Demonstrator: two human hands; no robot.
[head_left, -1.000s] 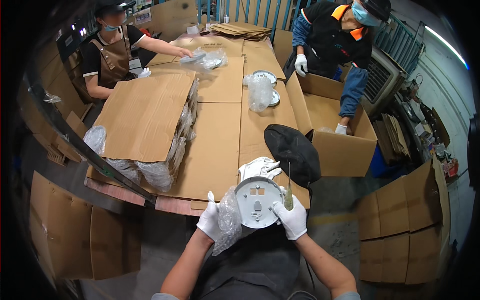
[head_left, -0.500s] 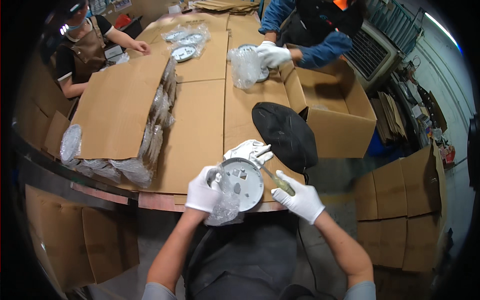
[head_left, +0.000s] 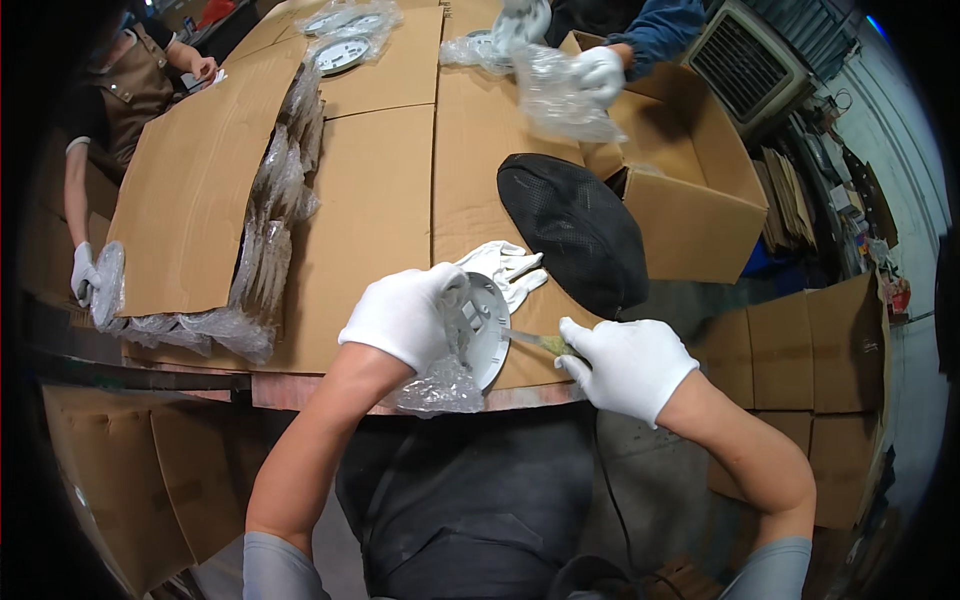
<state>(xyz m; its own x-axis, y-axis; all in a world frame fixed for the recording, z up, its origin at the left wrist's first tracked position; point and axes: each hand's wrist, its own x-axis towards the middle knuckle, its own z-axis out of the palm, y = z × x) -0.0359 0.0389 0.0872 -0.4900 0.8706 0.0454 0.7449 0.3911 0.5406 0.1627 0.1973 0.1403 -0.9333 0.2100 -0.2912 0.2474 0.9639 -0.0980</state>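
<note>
My left hand (head_left: 400, 318), white-gloved, is closed on the edge of a round grey disc (head_left: 490, 340) with holes and small tabs. The disc stands tilted near the table's front edge. Clear bubble wrap (head_left: 440, 388) hangs around its left and lower side. My gloved right hand (head_left: 635, 368) grips a hand tool (head_left: 553, 344) with a yellow-green handle and a slim metal blade. Its blade tip meets the disc's right rim; whether it presses there I cannot tell. Just beyond the disc lies a loose white glove (head_left: 512, 268).
A black mesh-covered pad (head_left: 575, 235) lies behind my right hand, beside an open carton (head_left: 690, 215). At left, bubble-wrapped discs (head_left: 270, 250) stand stacked against a cardboard sheet (head_left: 190, 190). Across the table, a co-worker's gloved hand (head_left: 600, 75) holds bubble wrap; another person is at far left.
My left hand has turned the disc from nearly flat to steeply tilted. The tool has swung level, its tip at the disc's rim. The co-worker opposite has moved bubble wrap toward the carton.
</note>
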